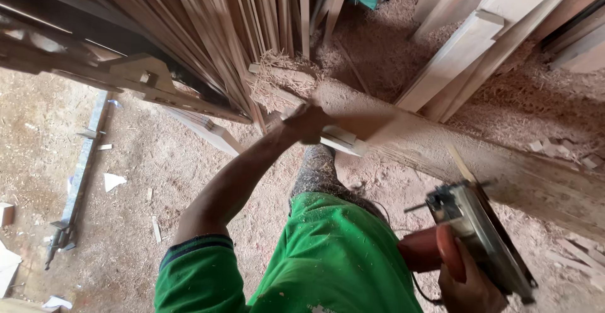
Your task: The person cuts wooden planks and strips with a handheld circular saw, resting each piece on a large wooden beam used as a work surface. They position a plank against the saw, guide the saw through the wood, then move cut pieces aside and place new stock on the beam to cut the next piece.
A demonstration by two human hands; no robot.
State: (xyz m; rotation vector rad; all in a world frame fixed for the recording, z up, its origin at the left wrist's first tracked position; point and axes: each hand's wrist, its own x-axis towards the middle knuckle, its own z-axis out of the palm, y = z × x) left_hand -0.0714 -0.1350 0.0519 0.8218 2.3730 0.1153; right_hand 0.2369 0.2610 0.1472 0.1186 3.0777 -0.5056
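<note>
Long plank: laid slantwise from the centre of the frame to the right edge and coated in sawdust; a slip or roll is judged possible, since no clamp is seen on it.
Leaning timber: strips and boards are stacked upright just behind the work; a knock from the outstretched arm is judged enough to bring some down.
Sawdust floor: covered in shavings and offcuts, so footing is judged loose.
Electric saw: held low at the right, just beside the plank's near edge; its cable trails by the green shirt, where a snag is judged likely.
Right hand: closed around the saw's red handle.
Left hand: stretched forward and blurred, wrapped over a pale wood block resting against the plank's end; how tightly it is gripped cannot be told.
</note>
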